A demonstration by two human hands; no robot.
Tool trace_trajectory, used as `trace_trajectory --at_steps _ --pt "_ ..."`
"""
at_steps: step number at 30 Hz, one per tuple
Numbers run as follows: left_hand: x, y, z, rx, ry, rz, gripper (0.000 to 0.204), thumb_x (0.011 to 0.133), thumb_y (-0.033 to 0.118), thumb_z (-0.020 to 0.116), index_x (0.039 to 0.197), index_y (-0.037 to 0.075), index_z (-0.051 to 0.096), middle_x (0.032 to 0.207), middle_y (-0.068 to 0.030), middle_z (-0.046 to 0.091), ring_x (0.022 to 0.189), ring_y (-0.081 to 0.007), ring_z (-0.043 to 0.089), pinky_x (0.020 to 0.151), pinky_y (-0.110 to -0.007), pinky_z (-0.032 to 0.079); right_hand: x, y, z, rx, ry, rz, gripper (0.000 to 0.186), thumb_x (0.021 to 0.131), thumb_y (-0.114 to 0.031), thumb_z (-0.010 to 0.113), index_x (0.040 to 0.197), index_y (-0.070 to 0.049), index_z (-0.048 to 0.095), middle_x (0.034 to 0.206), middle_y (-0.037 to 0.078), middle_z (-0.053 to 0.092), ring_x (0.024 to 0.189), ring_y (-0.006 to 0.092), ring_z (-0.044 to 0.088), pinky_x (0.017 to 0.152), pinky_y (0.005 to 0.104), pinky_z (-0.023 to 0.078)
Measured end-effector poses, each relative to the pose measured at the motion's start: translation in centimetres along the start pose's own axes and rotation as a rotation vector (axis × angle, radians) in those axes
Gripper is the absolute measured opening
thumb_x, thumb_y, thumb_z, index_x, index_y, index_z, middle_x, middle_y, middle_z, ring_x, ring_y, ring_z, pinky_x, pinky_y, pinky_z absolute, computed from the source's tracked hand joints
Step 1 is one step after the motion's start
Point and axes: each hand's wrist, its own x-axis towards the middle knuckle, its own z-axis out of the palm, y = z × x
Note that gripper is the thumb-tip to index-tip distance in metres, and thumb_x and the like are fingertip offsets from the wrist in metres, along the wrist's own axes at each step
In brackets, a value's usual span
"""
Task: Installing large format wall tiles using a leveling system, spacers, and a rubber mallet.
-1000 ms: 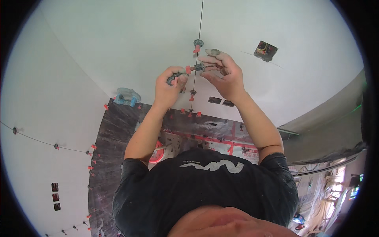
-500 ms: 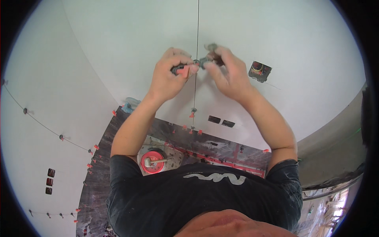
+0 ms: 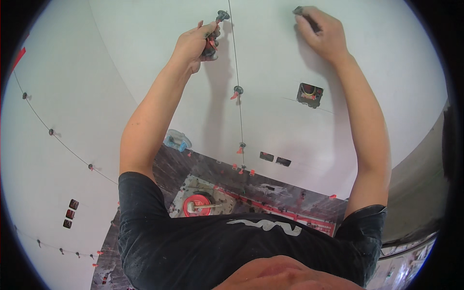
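My left hand [image 3: 192, 46] is raised beside the thin vertical seam between two pale wall tiles. Its fingers are closed round several black-and-red tile levelers. One tile leveler [image 3: 223, 16] sticks up past the fingertips, close to the seam. To the right, my right hand [image 3: 328, 36] is up against the tile with fingers curled. A small dark piece [image 3: 298, 10] shows at its thumb and fingertips, too little of it visible to name. Lower in the seam sit a tile leveler [image 3: 238, 90] with a red tail and another leveler [image 3: 242, 145].
A square cut-out box [image 3: 310, 95] with wires lies in the right tile, above two small dark openings [image 3: 275, 159]. Further levelers [image 3: 51, 132] line a seam on the left wall. Below, a mallet [image 3: 192, 207] rests on a red bucket [image 3: 198, 199].
My hands have left the seam, where a leveler now sits by itself. Both have moved up; the left went slightly left, the right well to the right.
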Motion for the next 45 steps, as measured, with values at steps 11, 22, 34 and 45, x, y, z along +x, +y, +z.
trace_trajectory --at_steps 11,22,34,45 --pt "-0.1 0.3 1.0 0.023 0.07 -0.122 0.022 0.089 0.034 0.061 0.077 0.015 0.062 0.066 0.0066 0.053 0.062 -0.0083 0.05 0.055 -0.03 0.044 -0.2 -0.6 -0.6 -0.154 0.029 -0.218 0.013 0.076 -0.014 0.059 0.07 -0.003 0.056 0.058 0.011 0.053 0.047 0.0235 0.05 0.048 0.0352 0.042" --pt "-0.3 1.2 2.3 0.061 0.163 -0.191 0.017 0.089 0.034 0.062 0.083 0.019 0.06 0.076 0.0066 0.059 0.064 -0.009 0.047 0.06 -0.029 0.038 -0.6 0.0 -0.7 -0.111 0.121 -0.266 0.011 0.076 -0.011 0.06 0.07 -0.003 0.056 0.058 0.01 0.054 0.046 0.0223 0.05 0.047 0.0339 0.042" --pt "0.5 3.2 2.4 0.113 0.155 -0.06 0.03 0.088 0.036 0.067 0.078 0.008 0.065 0.068 0.0008 0.054 0.057 -0.0113 0.049 0.051 -0.026 0.041 -0.6 -0.5 -0.2 -0.14 0.09 -0.239 0.008 0.075 -0.011 0.06 0.071 -0.004 0.058 0.057 0.009 0.054 0.045 0.0211 0.051 0.047 0.0334 0.042" --pt "1.0 2.1 1.8 0.41 0.07 0.162 0.031 0.086 0.033 0.066 0.074 0.004 0.065 0.057 -0.0023 0.05 0.05 -0.0135 0.049 0.048 -0.028 0.038 -0.2 -1.5 0.5 -0.233 0.07 -0.236 0.009 0.073 -0.011 0.061 0.069 -0.005 0.056 0.057 0.01 0.053 0.048 0.0242 0.05 0.049 0.0365 0.042"
